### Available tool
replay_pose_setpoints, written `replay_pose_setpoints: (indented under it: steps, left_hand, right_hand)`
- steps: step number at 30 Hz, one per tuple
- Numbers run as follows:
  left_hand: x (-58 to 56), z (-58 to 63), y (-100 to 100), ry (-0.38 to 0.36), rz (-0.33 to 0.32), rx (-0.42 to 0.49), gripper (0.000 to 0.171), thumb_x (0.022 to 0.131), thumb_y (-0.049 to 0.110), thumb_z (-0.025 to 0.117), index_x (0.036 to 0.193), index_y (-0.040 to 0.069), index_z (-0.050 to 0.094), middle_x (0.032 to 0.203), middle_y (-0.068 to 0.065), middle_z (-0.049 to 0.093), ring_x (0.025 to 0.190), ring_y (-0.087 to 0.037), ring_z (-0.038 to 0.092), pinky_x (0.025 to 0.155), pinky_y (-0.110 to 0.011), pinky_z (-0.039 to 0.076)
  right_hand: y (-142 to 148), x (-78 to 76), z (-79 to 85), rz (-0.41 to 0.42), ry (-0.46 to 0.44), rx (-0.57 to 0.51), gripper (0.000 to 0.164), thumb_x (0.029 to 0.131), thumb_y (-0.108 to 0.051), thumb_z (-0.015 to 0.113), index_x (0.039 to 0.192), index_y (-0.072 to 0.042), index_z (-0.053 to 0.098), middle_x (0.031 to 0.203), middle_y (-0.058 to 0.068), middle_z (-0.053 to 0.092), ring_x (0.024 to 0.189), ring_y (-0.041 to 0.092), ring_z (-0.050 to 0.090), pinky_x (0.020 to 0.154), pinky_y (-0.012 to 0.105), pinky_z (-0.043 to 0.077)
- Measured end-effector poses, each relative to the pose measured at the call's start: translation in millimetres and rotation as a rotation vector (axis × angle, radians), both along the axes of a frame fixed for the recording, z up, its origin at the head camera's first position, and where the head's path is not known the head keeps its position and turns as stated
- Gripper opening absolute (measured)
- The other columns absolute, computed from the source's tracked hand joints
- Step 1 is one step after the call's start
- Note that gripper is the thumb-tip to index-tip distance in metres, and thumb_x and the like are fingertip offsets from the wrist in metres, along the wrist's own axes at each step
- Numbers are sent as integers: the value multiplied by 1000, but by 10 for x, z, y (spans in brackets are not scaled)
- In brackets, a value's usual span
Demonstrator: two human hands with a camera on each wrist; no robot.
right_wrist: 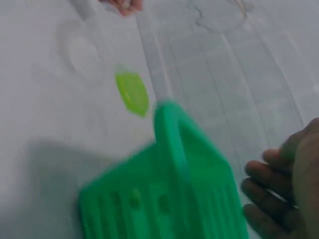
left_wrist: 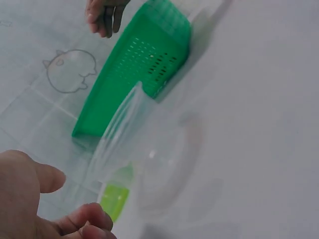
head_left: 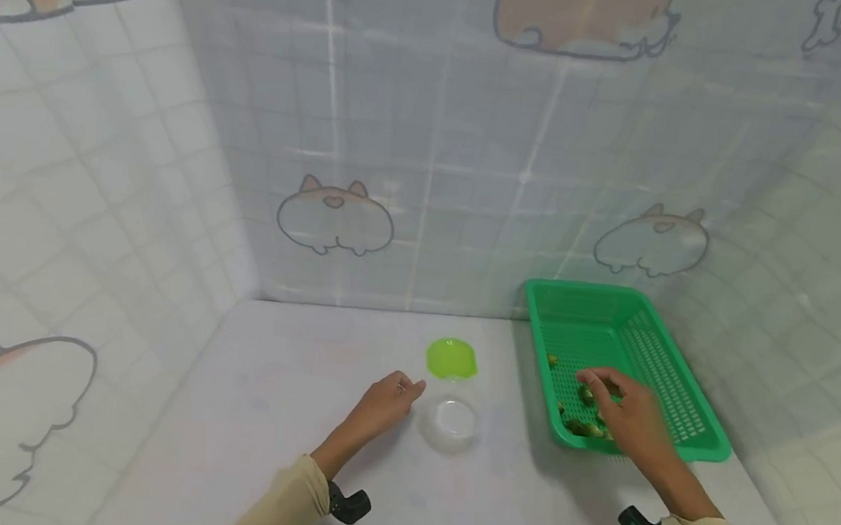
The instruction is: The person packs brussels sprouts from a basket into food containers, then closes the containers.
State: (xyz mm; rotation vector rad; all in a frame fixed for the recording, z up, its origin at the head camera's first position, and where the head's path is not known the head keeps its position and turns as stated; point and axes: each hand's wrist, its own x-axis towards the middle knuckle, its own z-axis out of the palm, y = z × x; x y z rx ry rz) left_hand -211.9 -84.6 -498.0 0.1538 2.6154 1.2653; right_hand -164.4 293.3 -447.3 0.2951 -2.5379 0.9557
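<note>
My left hand (head_left: 384, 407) is just left of a clear plastic bowl (head_left: 453, 420), its thumb and fingers apart with nothing between them in the left wrist view. Behind the bowl lies a small lime-green dish (head_left: 451, 358). Over the front part of a green perforated basket (head_left: 672, 371) hovers my right hand (head_left: 630, 416), fingers loosely bent. No held object shows in that hand in the right wrist view. Small green vegetable pieces (head_left: 577, 427), looking like broccoli florets, lie in the basket beneath it, partly covered by the hand.
A white-covered table (head_left: 279, 382) carries everything. The basket stands at the right, close to the back and right wall coverings. A tiled curtain (head_left: 453, 177) with cartoon animal prints encloses the table at the back and sides.
</note>
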Motion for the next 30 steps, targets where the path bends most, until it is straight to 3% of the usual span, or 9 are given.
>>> replay_pose_setpoints:
  steps: [5,10,15,23,30]
  left_hand:
    - [28,-135,-46,1,-23,11,37,102,42,52,96,8,65,81,-1,60,75,-18,54,66,-33,44]
    - [33,-210,-49,-6,-44,72,32,102,37,54,94,9,67,78,-3,62,73,-17,53,66,-33,44]
    - [34,-273,-14,-49,-58,146,37,101,41,57,94,6,65,77,-6,62,67,-16,52,62,-31,45]
    - [71,-265,18,-84,-78,193,33,101,35,59,93,3,65,75,-2,60,64,-15,52,60,-30,45]
    - [110,-254,15,-101,-105,235,33,100,32,60,93,1,65,74,0,58,63,-14,53,59,-27,45]
  right_hand:
    - [214,-7,37,-21,-127,111,21,101,-24,63,116,-12,72,104,5,75,97,34,69,74,44,55]
    - [299,-64,-17,34,-224,126,20,98,-23,68,116,-15,73,115,9,73,105,38,68,80,53,55]
    - [337,-124,-52,97,-290,160,26,93,-17,73,119,-12,72,119,13,70,108,38,67,83,52,55]
    - [315,-298,-123,258,-398,209,38,93,-17,73,126,0,67,123,17,68,112,39,66,88,51,54]
    - [251,-418,-180,321,-459,216,36,91,-15,75,123,0,68,121,19,68,111,42,64,88,52,54]
